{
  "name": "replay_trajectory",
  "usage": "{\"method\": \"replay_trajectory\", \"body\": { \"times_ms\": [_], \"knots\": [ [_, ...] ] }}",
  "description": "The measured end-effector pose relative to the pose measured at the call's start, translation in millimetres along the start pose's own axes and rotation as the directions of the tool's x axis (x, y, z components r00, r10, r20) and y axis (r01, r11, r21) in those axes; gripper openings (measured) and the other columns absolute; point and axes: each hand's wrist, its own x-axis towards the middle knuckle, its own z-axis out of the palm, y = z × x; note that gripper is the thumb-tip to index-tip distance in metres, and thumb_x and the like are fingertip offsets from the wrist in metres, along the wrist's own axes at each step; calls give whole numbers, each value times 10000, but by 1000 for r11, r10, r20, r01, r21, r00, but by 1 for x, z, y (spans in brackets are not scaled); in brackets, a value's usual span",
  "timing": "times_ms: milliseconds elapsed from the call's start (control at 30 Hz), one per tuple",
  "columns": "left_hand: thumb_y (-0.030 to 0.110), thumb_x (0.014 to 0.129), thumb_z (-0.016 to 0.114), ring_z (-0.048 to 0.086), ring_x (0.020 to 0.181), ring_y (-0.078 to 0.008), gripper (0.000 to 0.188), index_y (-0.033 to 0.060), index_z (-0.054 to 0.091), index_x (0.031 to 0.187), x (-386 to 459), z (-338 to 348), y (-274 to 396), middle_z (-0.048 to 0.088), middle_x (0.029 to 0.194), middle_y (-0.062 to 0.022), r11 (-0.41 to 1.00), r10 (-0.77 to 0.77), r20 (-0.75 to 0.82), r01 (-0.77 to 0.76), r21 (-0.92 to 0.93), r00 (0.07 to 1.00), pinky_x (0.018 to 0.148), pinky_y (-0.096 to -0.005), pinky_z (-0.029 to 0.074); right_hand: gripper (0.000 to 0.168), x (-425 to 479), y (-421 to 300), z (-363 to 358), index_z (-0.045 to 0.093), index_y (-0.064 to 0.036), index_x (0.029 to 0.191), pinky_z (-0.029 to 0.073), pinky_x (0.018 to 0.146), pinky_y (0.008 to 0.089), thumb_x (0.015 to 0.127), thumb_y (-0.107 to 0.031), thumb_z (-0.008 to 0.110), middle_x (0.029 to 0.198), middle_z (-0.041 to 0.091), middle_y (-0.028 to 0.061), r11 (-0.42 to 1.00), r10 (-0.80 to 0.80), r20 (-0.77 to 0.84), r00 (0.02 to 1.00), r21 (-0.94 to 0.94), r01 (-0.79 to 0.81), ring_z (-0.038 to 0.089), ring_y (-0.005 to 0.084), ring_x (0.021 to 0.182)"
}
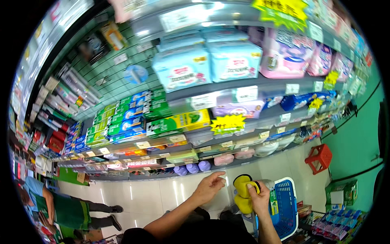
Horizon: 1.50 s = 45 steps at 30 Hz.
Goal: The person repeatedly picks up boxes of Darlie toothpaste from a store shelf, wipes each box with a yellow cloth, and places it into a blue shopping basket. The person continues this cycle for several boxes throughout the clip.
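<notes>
My left hand is empty, in front of the lower shelves, with its index finger stretched out and the others loosely bent. My right hand grips a pair of yellow soft fabric items with black edges, which look like slippers; the thumb presses on top of one. Just right of that hand is a blue plastic shopping basket with a white rim. A green and yellow toothpaste box stands at the basket's left side, partly hidden by my wrist.
Ahead runs a store shelf with toothpaste boxes, light blue packs and purple bottles. A red plastic stool stands right. A person in a green apron stands at left. Tiled floor lies below.
</notes>
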Motion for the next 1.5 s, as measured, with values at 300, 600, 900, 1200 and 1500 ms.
{"method": "replay_trajectory", "body": {
  "times_ms": [300,600,900,1200,1500],
  "knots": [
    [135,1001,641,611,887,-111,391,57,567,1377,-49,-96,23,679,1026,-64,968,232,-380,-249,3,896,819,-265,515,193,19,-58,93,655,15,1108,531,782,259,943,-76,696,957,694,42,984,-119,251,961,-98,147,626,100,862],
    [114,996,633,642,949,-133,399,34,564,1381,-74,-171,103,686,1091,-94,876,481,-530,-354,329,699,830,-278,518,458,52,-120,168,524,4,1357,516,877,272,944,-105,690,1128,668,95,948,-226,325,918,-142,284,629,136,990],
    [133,937,684,650,1090,-350,429,14,586,1337,-55,-216,160,669,1198,-210,568,778,-436,-208,797,453,917,-406,516,527,104,-145,222,482,30,1399,499,951,314,935,-100,695,1236,636,123,948,-292,284,913,-44,317,608,177,1094],
    [278,862,764,378,1412,-483,703,7,483,1447,-8,-247,169,540,1408,-265,428,709,-360,36,903,607,1160,-556,316,395,156,-135,232,612,65,1219,526,844,330,888,-117,729,1090,708,140,954,-243,247,938,-116,277,666,213,954],
    [276,831,789,358,1446,-447,771,5,449,1467,14,-257,165,497,1479,-229,360,652,-328,101,927,683,1185,-602,254,420,172,-131,235,609,42,1227,522,856,326,850,-69,758,1165,675,129,963,-204,162,966,-145,228,643,205,1006]
  ]
}}
